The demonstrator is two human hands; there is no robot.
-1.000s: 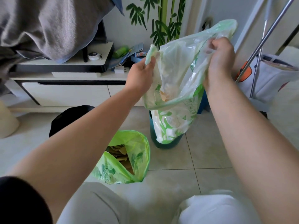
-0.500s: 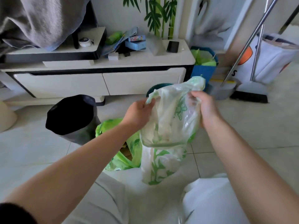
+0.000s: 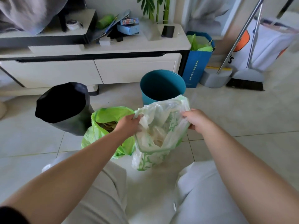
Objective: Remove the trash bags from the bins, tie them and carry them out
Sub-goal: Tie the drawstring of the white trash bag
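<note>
A translucent white plastic trash bag printed with green leaves (image 3: 155,139) is held low over the tiled floor (image 3: 242,120), clear of the empty teal round bin (image 3: 162,85) – removal looks done. Its rim is pinched by the left hand (image 3: 129,125) and right hand (image 3: 196,119), each grip closed on plastic. Tying comes next – the rim must be gathered and knotted. A bright green open bag (image 3: 103,126) waits beside it.
</note>
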